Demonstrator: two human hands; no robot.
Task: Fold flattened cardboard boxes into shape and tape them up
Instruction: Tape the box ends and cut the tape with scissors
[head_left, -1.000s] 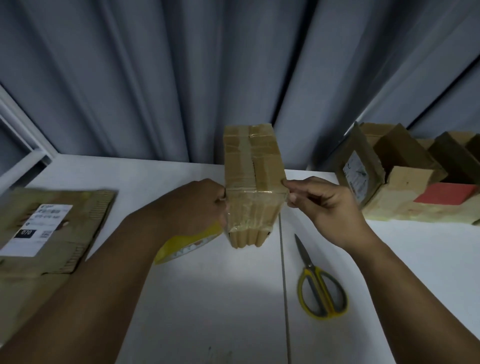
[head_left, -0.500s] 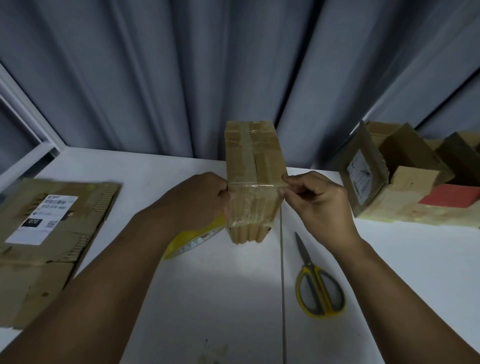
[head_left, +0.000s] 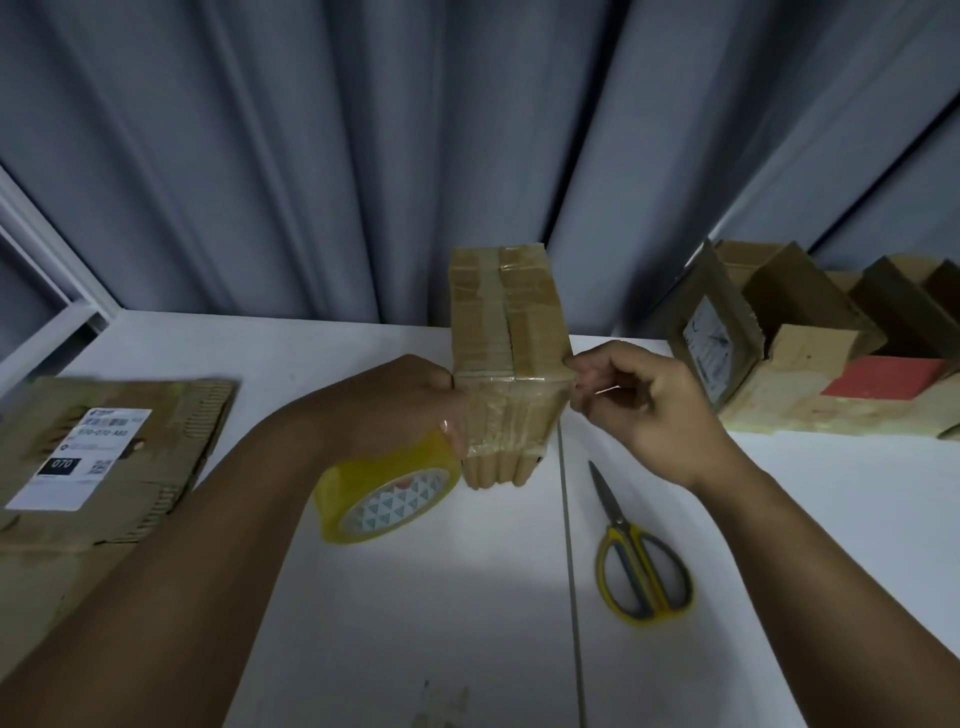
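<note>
Steadies the cardboard box (head_left: 506, 332) upright at desk (head_left: 415, 623) centre with the left grip (head_left: 400, 400), curled round its 9 o'clock side. Pinches the tape strip (head_left: 511, 410) at its 3 o'clock edge with the right grip (head_left: 639, 410). At 7 o'clock of the box, a tape roll (head_left: 384, 493); at 5 o'clock, scissors (head_left: 639, 561).

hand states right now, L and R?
Left hand: grips the tape roll beside the box.
Right hand: pinches the tape strip at the box's right edge.

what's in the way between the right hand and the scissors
Nothing visible: the scissors lie on the table near the right hand, which pinches the tape end at the box; the tape roll is at the left hand.
</note>
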